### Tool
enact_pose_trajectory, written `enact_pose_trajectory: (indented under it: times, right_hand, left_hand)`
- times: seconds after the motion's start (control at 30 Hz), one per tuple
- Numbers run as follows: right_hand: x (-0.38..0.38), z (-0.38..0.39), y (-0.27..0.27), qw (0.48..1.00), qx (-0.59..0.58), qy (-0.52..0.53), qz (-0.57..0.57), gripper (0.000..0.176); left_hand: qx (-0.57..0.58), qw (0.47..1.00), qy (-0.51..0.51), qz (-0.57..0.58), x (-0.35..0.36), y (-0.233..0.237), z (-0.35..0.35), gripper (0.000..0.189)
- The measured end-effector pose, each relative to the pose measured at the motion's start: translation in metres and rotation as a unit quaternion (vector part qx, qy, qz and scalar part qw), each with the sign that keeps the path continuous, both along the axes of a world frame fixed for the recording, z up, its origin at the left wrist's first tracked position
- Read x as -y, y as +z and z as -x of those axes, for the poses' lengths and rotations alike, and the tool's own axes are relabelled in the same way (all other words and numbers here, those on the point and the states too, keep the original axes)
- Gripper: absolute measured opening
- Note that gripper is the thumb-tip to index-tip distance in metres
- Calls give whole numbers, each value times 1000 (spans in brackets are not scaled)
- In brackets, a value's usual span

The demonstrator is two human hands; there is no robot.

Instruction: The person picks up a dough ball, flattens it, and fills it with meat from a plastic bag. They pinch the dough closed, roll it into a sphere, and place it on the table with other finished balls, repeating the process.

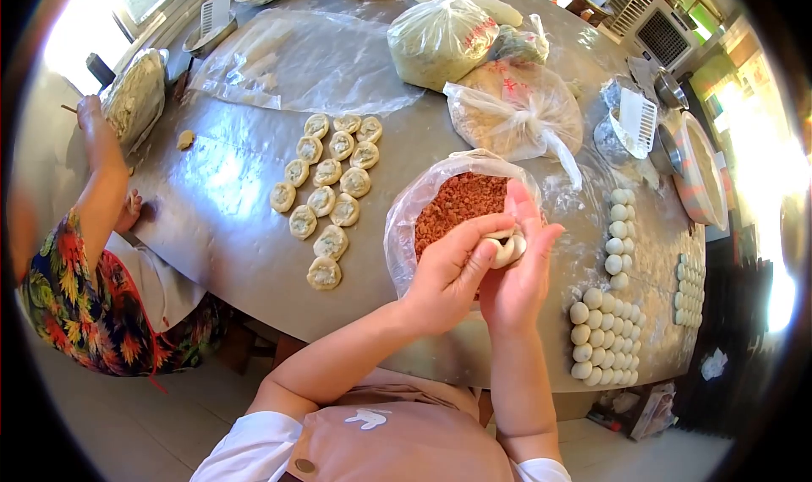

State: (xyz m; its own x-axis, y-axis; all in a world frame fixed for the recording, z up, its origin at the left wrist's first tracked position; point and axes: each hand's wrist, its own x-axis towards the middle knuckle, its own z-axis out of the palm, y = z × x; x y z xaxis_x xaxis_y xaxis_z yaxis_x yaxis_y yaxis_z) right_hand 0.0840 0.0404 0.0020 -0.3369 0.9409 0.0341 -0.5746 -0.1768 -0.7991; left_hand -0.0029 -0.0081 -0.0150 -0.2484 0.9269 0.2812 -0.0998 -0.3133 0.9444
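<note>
A small pale piece of dough, folded to a cup with an opening at its top, is between my two hands. My left hand is closed on it, thumb and fingers pinching its edge. My right hand cups the dough from the other side, its thumb raised and its fingers stretching up. Just behind and below the hands, crumbly red-brown filling sits in a container lined with a clear plastic bag. The lower part of the filling is hidden by my hands.
Left stand rows of flat filled dough rounds. Right lie many dough balls. Tied plastic bags and a plastic sheet are further back. At far left a co-worker's arm reaches toward a dough-like mass.
</note>
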Motion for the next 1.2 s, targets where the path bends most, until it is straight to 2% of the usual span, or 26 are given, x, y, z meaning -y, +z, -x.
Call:
enact_pose_trajectory:
  times: [0.03,0.13,0.2,0.23,0.27,0.3,0.33,0.4,0.47,0.53,0.6,0.63,0.73,0.77,0.8,0.87,0.9,1.0,1.03,1.1,1.17,1.2]
  right_hand:
    - [2,-1,1,999,-7,41,2,76]
    - [14,2,-1,985,129,58,-96,84]
    - [15,3,-2,987,133,46,-81,64]
    - [10,-1,-6,982,155,60,-86,57]
    - [6,-3,-7,977,177,74,-91,50]
    - [8,-1,-5,976,206,31,-62,33]
    - [6,-4,-4,964,253,25,-81,31]
    - [1,-12,-3,931,345,13,-116,29]
    - [4,-10,8,910,365,-30,-195,28]
    - [3,-12,3,893,363,-54,-259,28]
    - [-1,-8,-8,852,360,-74,-373,39]
    - [-1,-7,-11,827,356,-84,-427,48]
    - [-9,-19,-6,766,449,-91,-450,78]
    - [-13,-22,-11,774,454,-52,-438,87]
    - [-12,-22,-9,773,461,-32,-434,86]
    - [-9,-22,-1,772,473,6,-424,83]
    - [-11,-21,2,749,512,8,-421,80]
    - [-39,-23,-5,804,517,18,-293,79]
    - [-38,-24,-4,803,525,4,-283,75]
    - [-16,-21,4,784,486,19,-386,72]
    - [3,-20,16,750,472,30,-462,68]
    - [-2,-19,11,787,467,39,-401,69]
  left_hand:
    - [-37,999,27,-9,-2,-4,3,32]
    - [-90,994,60,-34,-5,-4,6,28]
    - [-169,980,80,-72,-9,-7,7,30]
    - [-185,980,33,-66,-10,-1,10,48]
    - [-142,988,23,-65,-9,-2,9,55]
    - [-98,993,12,-64,-9,-5,8,63]
    - [-53,997,1,-62,-8,-6,7,71]
    - [-50,998,-9,-49,-5,-4,8,91]
    - [58,995,-59,-56,-4,-7,9,93]
    - [96,988,-114,-42,-2,-4,14,101]
    - [108,980,-164,-23,4,6,13,106]
    - [83,986,-147,4,2,-4,14,113]
    - [99,966,-221,92,12,5,19,118]
    - [33,973,-217,75,13,5,18,118]
    - [-33,976,-208,57,14,6,17,119]
    - [-239,957,-163,-22,14,17,14,118]
    - [-263,954,-138,-39,18,18,9,113]
    - [-262,955,-139,6,25,21,2,111]
    - [-241,960,-145,5,25,21,2,106]
    - [-317,935,-157,-25,18,19,5,103]
    - [-339,926,-163,-9,20,17,4,97]
    - [-328,931,-158,18,24,19,2,92]
